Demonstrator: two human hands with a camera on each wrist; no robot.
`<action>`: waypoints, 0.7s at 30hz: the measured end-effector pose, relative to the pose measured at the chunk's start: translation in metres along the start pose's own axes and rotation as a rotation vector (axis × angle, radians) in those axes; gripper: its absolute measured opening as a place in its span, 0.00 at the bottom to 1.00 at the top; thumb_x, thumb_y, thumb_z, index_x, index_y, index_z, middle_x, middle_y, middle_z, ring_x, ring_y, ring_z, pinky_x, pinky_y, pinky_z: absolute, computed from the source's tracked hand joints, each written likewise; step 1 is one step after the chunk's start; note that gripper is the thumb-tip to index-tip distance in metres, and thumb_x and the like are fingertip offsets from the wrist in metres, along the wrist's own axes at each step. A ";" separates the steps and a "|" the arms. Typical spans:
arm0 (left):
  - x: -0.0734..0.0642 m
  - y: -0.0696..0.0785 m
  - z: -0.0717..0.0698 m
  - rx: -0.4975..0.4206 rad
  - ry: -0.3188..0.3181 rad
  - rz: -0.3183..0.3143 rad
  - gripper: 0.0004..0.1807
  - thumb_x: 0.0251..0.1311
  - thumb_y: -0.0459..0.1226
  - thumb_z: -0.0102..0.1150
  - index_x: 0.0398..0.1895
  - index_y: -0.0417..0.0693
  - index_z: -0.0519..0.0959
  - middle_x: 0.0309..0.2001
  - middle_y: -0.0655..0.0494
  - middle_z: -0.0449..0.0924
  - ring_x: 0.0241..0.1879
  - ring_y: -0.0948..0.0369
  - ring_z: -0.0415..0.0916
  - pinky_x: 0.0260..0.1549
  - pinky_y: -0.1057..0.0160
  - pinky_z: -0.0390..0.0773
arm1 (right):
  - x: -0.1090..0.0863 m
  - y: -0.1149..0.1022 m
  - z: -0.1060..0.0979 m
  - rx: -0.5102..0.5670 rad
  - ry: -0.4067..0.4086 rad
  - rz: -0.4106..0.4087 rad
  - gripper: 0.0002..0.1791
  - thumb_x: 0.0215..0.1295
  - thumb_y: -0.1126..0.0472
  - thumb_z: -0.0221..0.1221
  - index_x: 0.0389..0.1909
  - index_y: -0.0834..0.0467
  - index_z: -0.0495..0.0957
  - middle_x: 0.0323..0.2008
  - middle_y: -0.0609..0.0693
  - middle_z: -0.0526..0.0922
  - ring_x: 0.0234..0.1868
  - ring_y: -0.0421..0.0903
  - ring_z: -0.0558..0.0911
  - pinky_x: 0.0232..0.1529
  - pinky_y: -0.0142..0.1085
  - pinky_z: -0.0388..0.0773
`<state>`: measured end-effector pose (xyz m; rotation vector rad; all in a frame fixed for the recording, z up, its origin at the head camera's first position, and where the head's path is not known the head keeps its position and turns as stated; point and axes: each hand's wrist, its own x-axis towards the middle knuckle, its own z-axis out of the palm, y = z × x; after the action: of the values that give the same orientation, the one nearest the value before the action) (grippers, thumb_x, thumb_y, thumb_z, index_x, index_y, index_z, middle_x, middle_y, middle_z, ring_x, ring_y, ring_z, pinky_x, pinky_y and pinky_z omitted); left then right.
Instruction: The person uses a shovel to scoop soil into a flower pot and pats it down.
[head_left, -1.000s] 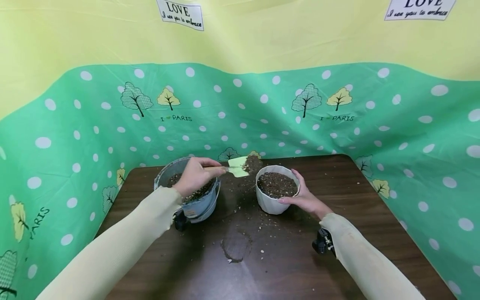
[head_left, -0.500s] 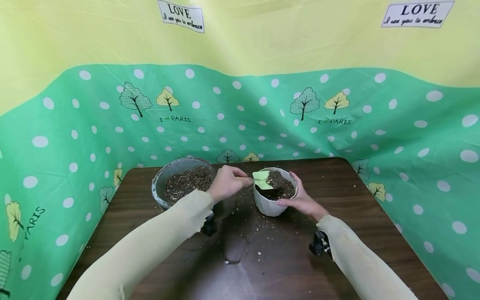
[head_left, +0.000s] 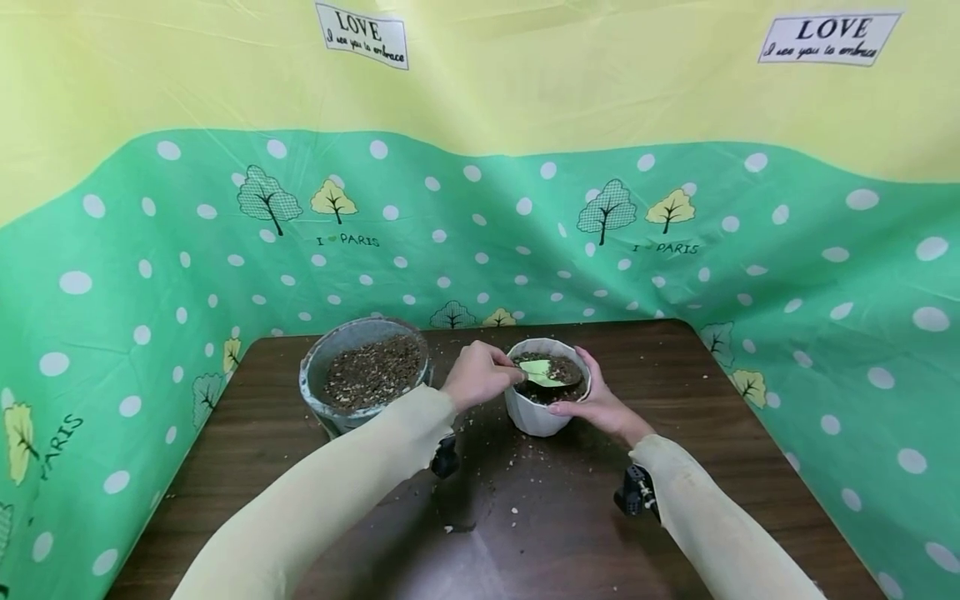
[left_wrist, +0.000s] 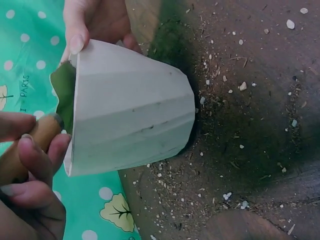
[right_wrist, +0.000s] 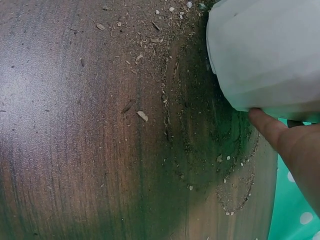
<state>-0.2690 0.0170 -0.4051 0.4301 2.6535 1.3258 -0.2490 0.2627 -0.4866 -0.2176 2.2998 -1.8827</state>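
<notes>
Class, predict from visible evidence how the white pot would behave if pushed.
The white pot likely feels weighty for its size, since soil shows high inside it. It may tip if pushed near the top, as it narrows downward.

The desk (head_left: 581, 542) is viewed forward and down from the head; the pot (left_wrist: 130, 110) is shared close-up by both wrist views.

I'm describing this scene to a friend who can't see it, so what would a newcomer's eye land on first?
Probably the green and yellow backdrop behind the table, printed with dots and trees. Next, the left hand holding a pale green trowel at the mouth of a white pot, which the right hand grips. Left of the pot stands a bucket with dark soil.
</notes>
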 end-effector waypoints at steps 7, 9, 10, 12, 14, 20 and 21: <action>-0.001 0.000 -0.002 0.100 0.058 -0.054 0.06 0.56 0.44 0.70 0.28 0.53 0.88 0.24 0.64 0.82 0.23 0.62 0.77 0.25 0.61 0.76 | 0.001 0.002 0.002 -0.005 0.010 -0.010 0.65 0.54 0.64 0.72 0.78 0.50 0.31 0.75 0.62 0.41 0.73 0.60 0.47 0.69 0.55 0.48; -0.001 0.000 -0.004 0.127 0.065 -0.062 0.07 0.57 0.44 0.70 0.29 0.53 0.89 0.24 0.64 0.82 0.24 0.62 0.78 0.27 0.60 0.77 | 0.001 0.001 0.001 -0.017 0.008 0.000 0.65 0.55 0.64 0.72 0.78 0.49 0.31 0.75 0.62 0.41 0.73 0.61 0.48 0.68 0.56 0.49; -0.002 0.001 -0.005 0.139 0.065 -0.065 0.07 0.57 0.44 0.70 0.29 0.52 0.88 0.24 0.64 0.82 0.24 0.62 0.78 0.27 0.60 0.77 | 0.001 0.001 0.000 -0.023 0.006 0.005 0.65 0.55 0.63 0.72 0.78 0.49 0.31 0.75 0.62 0.41 0.73 0.61 0.48 0.68 0.56 0.49; -0.002 0.002 -0.007 0.154 0.055 -0.066 0.07 0.57 0.45 0.69 0.29 0.52 0.88 0.23 0.64 0.82 0.23 0.61 0.77 0.26 0.60 0.76 | 0.001 0.001 0.000 -0.029 0.002 0.017 0.64 0.55 0.63 0.72 0.78 0.48 0.31 0.75 0.62 0.40 0.73 0.61 0.48 0.68 0.57 0.49; -0.003 0.003 -0.008 0.167 0.039 -0.066 0.08 0.58 0.45 0.69 0.28 0.52 0.88 0.22 0.63 0.81 0.22 0.61 0.76 0.24 0.60 0.75 | 0.001 0.001 -0.001 -0.026 -0.004 0.019 0.64 0.56 0.63 0.72 0.78 0.47 0.31 0.75 0.62 0.40 0.73 0.62 0.48 0.68 0.57 0.50; -0.005 0.008 -0.010 0.187 -0.006 -0.069 0.09 0.58 0.45 0.69 0.28 0.50 0.88 0.20 0.62 0.80 0.19 0.61 0.73 0.21 0.61 0.72 | 0.002 0.001 -0.001 -0.023 0.001 0.002 0.65 0.55 0.63 0.72 0.78 0.48 0.30 0.75 0.62 0.41 0.73 0.61 0.49 0.68 0.56 0.51; -0.006 0.009 -0.011 0.186 -0.015 -0.065 0.08 0.57 0.44 0.69 0.28 0.51 0.89 0.20 0.62 0.81 0.19 0.61 0.74 0.21 0.61 0.72 | 0.001 0.001 -0.001 -0.020 0.001 0.003 0.65 0.55 0.64 0.72 0.78 0.48 0.30 0.75 0.62 0.40 0.73 0.61 0.48 0.68 0.56 0.51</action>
<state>-0.2646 0.0122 -0.3916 0.3698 2.7638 1.0584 -0.2504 0.2639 -0.4875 -0.2154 2.3194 -1.8600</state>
